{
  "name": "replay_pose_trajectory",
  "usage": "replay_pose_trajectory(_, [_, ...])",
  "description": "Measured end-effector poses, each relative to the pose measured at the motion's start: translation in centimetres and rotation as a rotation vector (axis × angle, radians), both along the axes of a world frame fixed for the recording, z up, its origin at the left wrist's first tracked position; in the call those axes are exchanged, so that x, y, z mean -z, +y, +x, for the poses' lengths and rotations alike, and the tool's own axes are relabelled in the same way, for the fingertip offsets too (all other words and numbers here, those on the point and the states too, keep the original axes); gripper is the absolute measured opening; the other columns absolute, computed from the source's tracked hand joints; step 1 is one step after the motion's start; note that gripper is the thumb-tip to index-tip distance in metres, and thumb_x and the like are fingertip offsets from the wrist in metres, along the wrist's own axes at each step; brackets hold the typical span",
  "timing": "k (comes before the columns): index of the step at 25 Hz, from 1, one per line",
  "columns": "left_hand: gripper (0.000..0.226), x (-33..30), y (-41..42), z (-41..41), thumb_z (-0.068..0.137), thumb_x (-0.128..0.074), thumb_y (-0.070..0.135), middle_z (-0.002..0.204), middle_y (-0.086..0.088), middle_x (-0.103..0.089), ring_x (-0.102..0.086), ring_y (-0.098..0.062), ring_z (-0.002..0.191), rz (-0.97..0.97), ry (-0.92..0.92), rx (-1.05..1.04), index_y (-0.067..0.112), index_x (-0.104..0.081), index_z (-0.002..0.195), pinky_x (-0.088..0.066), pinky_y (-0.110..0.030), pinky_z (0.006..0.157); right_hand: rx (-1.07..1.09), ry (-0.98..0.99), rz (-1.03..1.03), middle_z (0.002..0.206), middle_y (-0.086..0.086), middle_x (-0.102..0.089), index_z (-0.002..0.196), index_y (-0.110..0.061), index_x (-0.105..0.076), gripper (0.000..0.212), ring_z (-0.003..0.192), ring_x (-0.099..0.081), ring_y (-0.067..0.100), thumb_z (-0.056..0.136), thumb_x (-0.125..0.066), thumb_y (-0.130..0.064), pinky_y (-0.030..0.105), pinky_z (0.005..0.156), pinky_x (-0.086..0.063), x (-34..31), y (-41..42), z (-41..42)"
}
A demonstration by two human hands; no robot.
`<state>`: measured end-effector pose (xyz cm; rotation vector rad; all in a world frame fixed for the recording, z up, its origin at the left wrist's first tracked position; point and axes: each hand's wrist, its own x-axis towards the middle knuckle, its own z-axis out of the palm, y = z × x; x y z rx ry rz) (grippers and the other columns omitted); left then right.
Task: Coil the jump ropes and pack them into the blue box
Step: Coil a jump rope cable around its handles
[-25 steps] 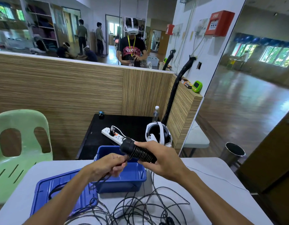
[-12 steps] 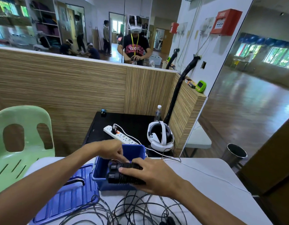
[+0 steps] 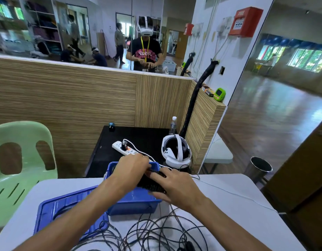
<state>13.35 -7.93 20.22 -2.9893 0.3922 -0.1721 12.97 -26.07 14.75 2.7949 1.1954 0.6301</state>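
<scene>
The open blue box [image 3: 134, 203] stands on the white table. Black ribbed jump rope handles [image 3: 152, 182] lie across the box's top, low between my hands. My right hand [image 3: 176, 189] grips them from the right, with fingers over the top and thumb beneath. My left hand [image 3: 131, 169] covers their far left end, its fingers curled down into the box. Whatever lies inside the box under my hands is hidden. Loose black jump ropes [image 3: 156, 230] sprawl in tangled loops on the table in front of the box.
The blue lid [image 3: 66, 211] lies upside down left of the box. A green plastic chair [image 3: 20, 160] stands at the left. Behind are a black table with a power strip [image 3: 124, 149], a white headset [image 3: 176, 151] and a water bottle [image 3: 172, 124]. A bin [image 3: 258, 169] stands on the right.
My hands have lowered the handles from above the box down into it. My left hand has moved from the cord onto the far end of the handles.
</scene>
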Motion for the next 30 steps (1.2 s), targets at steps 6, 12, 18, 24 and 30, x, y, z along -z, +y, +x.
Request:
replay_pose_trajectory(6, [0.022,-0.2,0.2,-2.3,0.1,-0.044,0.035,0.098,-0.003,-0.066,-0.062,-0.029,0.088,-0.411,-0.142,-0.296,0.019,-0.058,0.095,-0.041,-0.035,0.064,0.024,-0.135,0.071,0.098,0.004,-0.064,0.135,-0.027,-0.043,0.063,0.065,-0.061,0.024,0.083,-0.066,-0.053,0.031,0.048,-0.045,-0.9,1.7,0.1])
replay_pose_trajectory(12, [0.021,0.6,0.7,-3.5,0.098,-0.05,0.032,0.075,0.0,-0.064,-0.056,-0.021,0.067,-0.736,-0.157,-0.352,0.019,-0.056,0.082,-0.046,-0.034,0.059,0.095,-0.17,0.073,0.096,0.004,-0.063,0.134,-0.028,-0.046,0.062,0.062,-0.058,0.024,0.081,-0.064,-0.054,0.032,0.046,-0.045,-0.6,2.8,-0.2])
replay_pose_trajectory(18, [0.021,1.7,0.4,-4.3,0.095,-0.059,0.023,0.052,-0.005,-0.065,-0.055,-0.011,0.038,-1.282,-0.121,-0.319,0.013,-0.055,0.076,-0.046,-0.028,0.04,0.12,-0.143,0.108,0.094,0.005,-0.061,0.137,-0.027,-0.043,0.065,0.063,-0.057,0.025,0.082,-0.066,-0.052,0.036,0.047,-0.049,-0.9,2.8,-0.2])
replay_pose_trajectory(24, [0.023,4.5,0.2,-5.3,0.095,-0.059,0.019,0.052,-0.007,-0.059,-0.043,-0.012,0.045,-1.639,-0.095,-0.246,0.008,-0.05,0.077,-0.034,-0.03,0.045,0.227,-0.025,0.23,0.095,-0.001,-0.063,0.133,-0.032,-0.047,0.058,0.069,-0.063,0.022,0.084,-0.059,-0.061,0.032,0.048,-0.051,-1.2,2.0,0.3])
replay_pose_trajectory(30, [0.006,5.0,0.2,-5.6,0.096,-0.053,0.017,0.057,-0.007,-0.054,-0.045,-0.021,0.056,-1.838,-0.111,-0.067,0.019,-0.057,0.094,-0.037,-0.037,0.055,0.231,0.17,0.373,0.108,-0.007,-0.063,0.137,-0.037,-0.043,0.058,0.091,-0.064,0.016,0.088,-0.051,-0.066,0.031,0.067,-0.053,-2.4,1.9,-0.5])
